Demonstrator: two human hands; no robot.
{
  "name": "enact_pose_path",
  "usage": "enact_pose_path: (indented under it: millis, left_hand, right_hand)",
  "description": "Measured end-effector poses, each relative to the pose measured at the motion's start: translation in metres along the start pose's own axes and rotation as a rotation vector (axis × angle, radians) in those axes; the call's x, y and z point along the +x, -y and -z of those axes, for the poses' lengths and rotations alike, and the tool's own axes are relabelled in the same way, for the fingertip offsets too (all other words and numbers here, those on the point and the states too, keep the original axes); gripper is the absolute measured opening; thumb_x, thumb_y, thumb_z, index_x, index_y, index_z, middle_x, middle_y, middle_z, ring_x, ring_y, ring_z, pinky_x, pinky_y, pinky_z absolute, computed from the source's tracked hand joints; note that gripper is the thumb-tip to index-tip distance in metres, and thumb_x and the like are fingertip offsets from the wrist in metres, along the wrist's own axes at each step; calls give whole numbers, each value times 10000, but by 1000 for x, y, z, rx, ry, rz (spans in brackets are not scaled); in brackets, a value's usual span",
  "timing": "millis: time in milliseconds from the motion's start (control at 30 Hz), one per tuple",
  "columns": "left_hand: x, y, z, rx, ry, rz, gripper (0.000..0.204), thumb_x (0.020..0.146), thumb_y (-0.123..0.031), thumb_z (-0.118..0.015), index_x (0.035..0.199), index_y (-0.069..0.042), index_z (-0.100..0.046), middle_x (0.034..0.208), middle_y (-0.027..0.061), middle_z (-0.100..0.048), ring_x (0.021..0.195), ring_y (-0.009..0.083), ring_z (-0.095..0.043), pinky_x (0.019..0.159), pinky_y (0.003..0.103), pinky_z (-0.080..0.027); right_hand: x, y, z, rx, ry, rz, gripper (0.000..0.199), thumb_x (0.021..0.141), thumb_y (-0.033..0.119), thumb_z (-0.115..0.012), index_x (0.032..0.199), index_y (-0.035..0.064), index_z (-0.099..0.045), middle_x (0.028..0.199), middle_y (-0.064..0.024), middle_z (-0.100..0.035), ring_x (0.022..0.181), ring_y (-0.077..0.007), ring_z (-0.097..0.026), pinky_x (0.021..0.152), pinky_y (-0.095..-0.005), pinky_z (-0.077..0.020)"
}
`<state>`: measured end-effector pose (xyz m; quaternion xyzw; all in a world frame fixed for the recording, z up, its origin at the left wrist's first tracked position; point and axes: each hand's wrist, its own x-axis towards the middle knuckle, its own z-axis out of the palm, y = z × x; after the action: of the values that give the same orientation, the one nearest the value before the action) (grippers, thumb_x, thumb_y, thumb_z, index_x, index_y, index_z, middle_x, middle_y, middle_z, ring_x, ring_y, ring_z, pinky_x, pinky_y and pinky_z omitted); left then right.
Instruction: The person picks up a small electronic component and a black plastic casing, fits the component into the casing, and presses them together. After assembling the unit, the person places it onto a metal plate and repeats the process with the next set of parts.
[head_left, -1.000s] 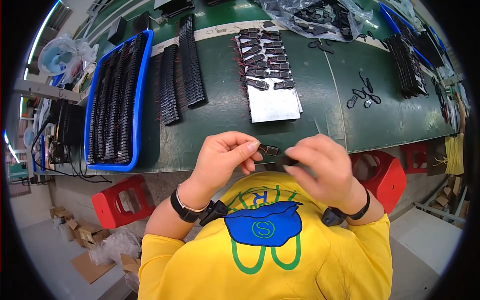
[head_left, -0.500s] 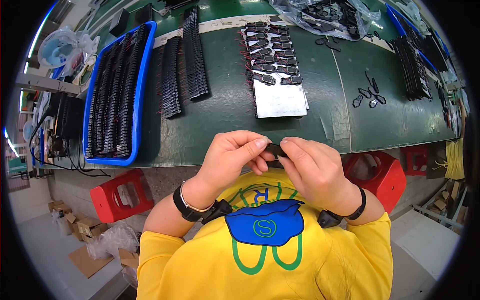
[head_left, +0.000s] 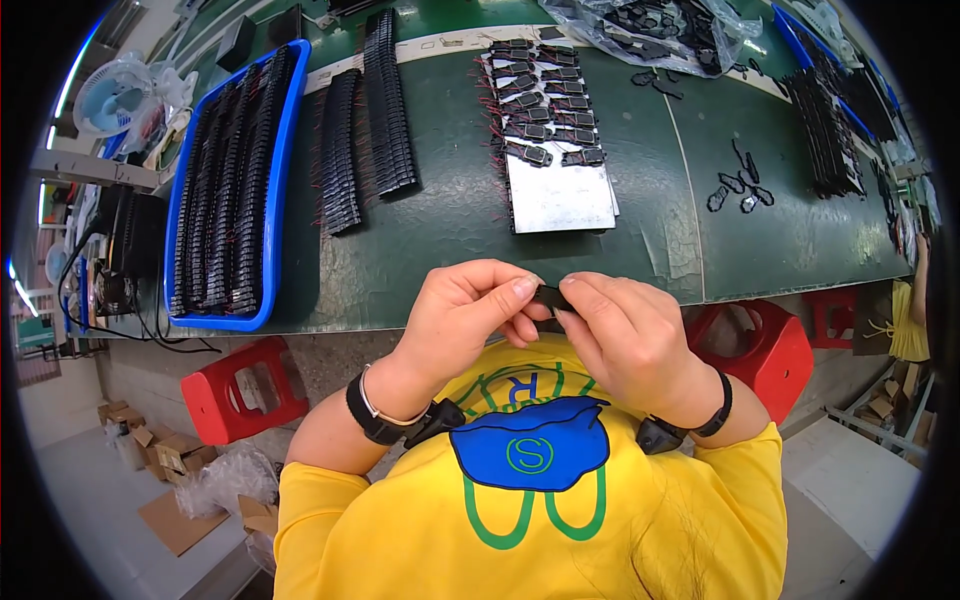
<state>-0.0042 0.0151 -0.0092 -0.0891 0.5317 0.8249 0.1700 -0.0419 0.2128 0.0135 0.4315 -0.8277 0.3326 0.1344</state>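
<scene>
Between my two hands, just off the table's front edge, is a small black plastic part (head_left: 550, 297), mostly covered by fingers. My left hand (head_left: 468, 312) pinches its left end with thumb and fingertips. The fingers of my right hand (head_left: 632, 332) are closed on its right end. Beyond them on the green table (head_left: 430, 260) lies a white sheet (head_left: 562, 205). Two columns of small black modules (head_left: 532, 133) with red wires rest on the sheet's far part.
A blue tray (head_left: 276, 240) of packed black parts stands at left, beside two long black rows (head_left: 390, 120). Loose black frames (head_left: 740, 188) and a black stack (head_left: 825, 140) lie right. A clear bag (head_left: 650, 35) is at the back. Red stools (head_left: 245, 390) stand below the edge.
My hands keep the same pinch on the black plastic part, with hardly any movement. At the far right edge, another person's arm has come into view.
</scene>
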Motion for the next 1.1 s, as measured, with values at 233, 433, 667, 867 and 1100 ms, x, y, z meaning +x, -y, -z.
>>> enact_pose_path:
  millis: [233,433,667,867,1100]
  left_hand:
    - [-4,-1,-4,54,-8,-36,149,921,-83,-594,1007,30,-640,845,118,-692,675,131,-659,609,242,-551]
    - [-7,-6,-9,235,-28,-48,136,861,14,-642,995,33,-635,833,83,-680,709,107,-655,644,222,-546]
    - [-15,1,-9,270,-59,-284,119,852,11,-660,967,29,-638,823,50,-665,697,80,-630,614,195,-510]
    - [-13,3,-3,493,-25,-496,137,844,23,-663,975,42,-627,855,81,-671,708,107,-645,632,206,-518]
    - [-9,-1,-1,864,-29,-804,179,773,4,-727,935,3,-650,778,101,-671,648,163,-643,582,235,-487]
  right_hand:
    - [-3,-1,0,-13,-1,16,324,673,-27,-714,979,-47,-608,898,-172,-662,728,-303,-660,627,-352,-547]
    - [-5,-1,0,-32,3,54,333,670,-34,-714,983,-52,-602,886,-168,-656,710,-302,-653,615,-342,-546]
    - [-7,-10,3,429,33,-231,358,706,19,-755,1032,-36,-616,892,-156,-658,700,-249,-662,614,-311,-541]
    - [-10,-18,-6,649,36,-267,312,730,35,-759,1013,-20,-639,852,-141,-669,686,-227,-663,591,-296,-523]
    - [-8,-21,-15,491,-135,-9,258,731,25,-752,966,-5,-651,750,-118,-656,639,-247,-651,539,-295,-496]
